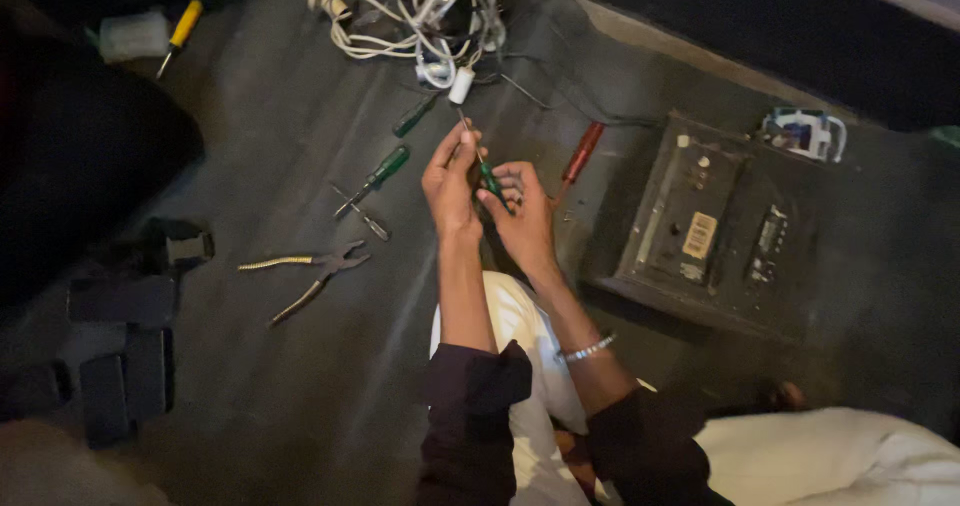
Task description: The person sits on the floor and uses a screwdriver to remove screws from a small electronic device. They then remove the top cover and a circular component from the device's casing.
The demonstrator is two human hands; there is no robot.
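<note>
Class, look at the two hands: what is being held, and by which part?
A green-handled screwdriver: the right hand grips its handle, the left hand pinches its shaft.

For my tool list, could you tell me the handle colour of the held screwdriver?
Green, on the screwdriver; head view.

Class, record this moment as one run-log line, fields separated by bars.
left hand: pinches screwdriver shaft | right hand: grips green-handled screwdriver | nearby: pliers, red-handled screwdriver, white cables, dark device panel
</note>
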